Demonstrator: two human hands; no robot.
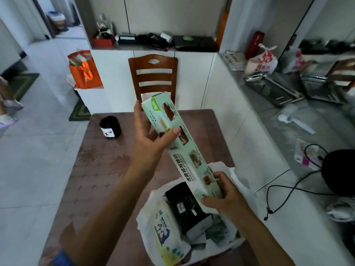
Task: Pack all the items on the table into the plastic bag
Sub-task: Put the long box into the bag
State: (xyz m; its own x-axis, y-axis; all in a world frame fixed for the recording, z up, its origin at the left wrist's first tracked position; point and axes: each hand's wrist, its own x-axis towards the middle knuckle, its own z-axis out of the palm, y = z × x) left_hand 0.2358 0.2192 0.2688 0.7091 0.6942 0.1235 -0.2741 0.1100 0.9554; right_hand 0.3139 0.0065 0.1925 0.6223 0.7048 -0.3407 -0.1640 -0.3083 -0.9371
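Both hands hold a long green box (182, 144) slanted over the open plastic bag (238, 181), which sits on the near edge of the worktop (92, 169). The left hand (151, 139) grips the raised far end, thumb across the printed face and fingers behind; the right hand (222, 192) is wrapped around the low end, which sits at the bag's mouth, just above a black box (184, 206) and a white printed pack (165, 233) already inside. A black roll (110, 127) stands well apart on the far left of the worktop, not yet packed. The likely trouble is fit: the box is long against the bag, so pushed in at this slant its low corner may jam on the black box or snag and tear the thin film. The bag is limp and neither hand holds its rim, so it could slump or slide off the near edge under the push. The roll may also tip and run when reached for.
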